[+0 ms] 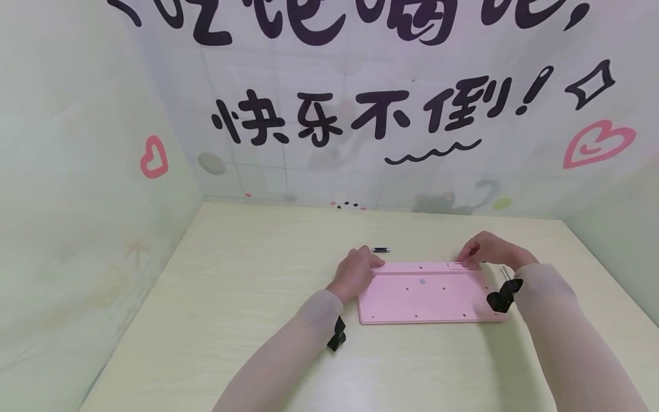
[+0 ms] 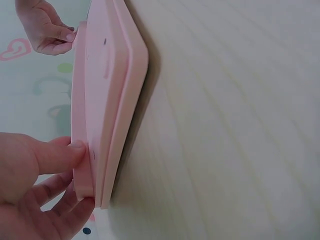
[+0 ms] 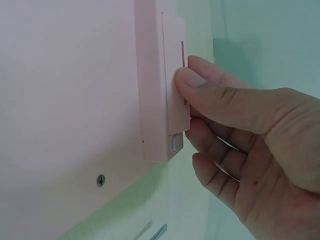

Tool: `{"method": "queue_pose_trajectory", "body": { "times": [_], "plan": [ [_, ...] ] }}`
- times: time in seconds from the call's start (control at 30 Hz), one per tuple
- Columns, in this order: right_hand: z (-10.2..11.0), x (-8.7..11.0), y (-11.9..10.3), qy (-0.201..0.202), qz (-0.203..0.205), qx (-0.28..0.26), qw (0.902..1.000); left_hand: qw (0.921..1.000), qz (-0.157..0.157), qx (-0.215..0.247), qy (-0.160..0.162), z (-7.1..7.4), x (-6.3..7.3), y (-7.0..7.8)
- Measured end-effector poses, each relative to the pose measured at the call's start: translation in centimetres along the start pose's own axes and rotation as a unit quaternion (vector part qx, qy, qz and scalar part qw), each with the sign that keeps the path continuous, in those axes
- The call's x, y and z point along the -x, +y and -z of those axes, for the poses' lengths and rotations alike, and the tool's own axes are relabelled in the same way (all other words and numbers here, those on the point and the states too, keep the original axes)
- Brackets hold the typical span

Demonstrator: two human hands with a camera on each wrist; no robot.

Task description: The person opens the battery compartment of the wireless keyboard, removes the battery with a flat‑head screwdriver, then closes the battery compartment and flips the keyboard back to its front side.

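A pink keyboard (image 1: 427,300) lies face down, its screw-dotted underside up and a raised ridge along the far edge. At the ridge's left end my left hand (image 1: 355,272) grips the keyboard, thumb on top and fingers round the far side, as the left wrist view shows. My right hand (image 1: 491,250) is at the other end of the ridge. There its thumb and forefinger pinch the slotted battery cover (image 3: 175,110), which sits over the compartment with its near end slightly proud. A round pale button (image 3: 176,144) shows beside the cover.
A dark battery (image 1: 381,250) with a silvery end lies on the table (image 1: 231,274) just beyond the keyboard. A thin metal piece (image 3: 159,232) rests off the keyboard's right side. A printed cloth wall (image 1: 309,183) rises behind the table.
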State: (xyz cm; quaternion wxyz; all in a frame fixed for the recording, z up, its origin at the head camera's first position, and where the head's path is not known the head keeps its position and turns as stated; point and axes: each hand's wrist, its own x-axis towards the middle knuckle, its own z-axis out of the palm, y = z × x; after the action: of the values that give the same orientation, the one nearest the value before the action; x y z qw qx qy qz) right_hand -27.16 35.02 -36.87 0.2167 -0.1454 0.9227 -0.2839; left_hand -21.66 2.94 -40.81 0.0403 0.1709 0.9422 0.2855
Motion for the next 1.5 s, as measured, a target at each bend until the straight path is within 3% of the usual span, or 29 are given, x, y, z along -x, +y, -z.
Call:
{"method": "queue_pose_trajectory", "body": {
  "times": [0.27, 0.63, 1.1, 1.5],
  "plan": [
    [-0.4, -0.1, 0.5, 0.013, 0.012, -0.013, 0.9998, 1.0, 0.001, -0.001, -0.001, 0.2, 0.2, 0.0],
    [-0.3, -0.3, 1.0, 0.004, 0.025, -0.012, 0.9996, 0.9999, -0.009, -0.013, 0.002, 0.0, 0.1, -0.1],
    [-0.1, -0.8, 1.1, -0.01, 0.017, -0.027, 0.9994, 0.9999, 0.012, 0.009, 0.002, 0.3, 0.1, -0.2],
    [0.6, -0.4, 0.8, -0.029, 0.026, -0.017, 0.9991, 1.0, 0.004, -0.001, -0.003, 0.1, -0.1, 0.2]
  ]
}}
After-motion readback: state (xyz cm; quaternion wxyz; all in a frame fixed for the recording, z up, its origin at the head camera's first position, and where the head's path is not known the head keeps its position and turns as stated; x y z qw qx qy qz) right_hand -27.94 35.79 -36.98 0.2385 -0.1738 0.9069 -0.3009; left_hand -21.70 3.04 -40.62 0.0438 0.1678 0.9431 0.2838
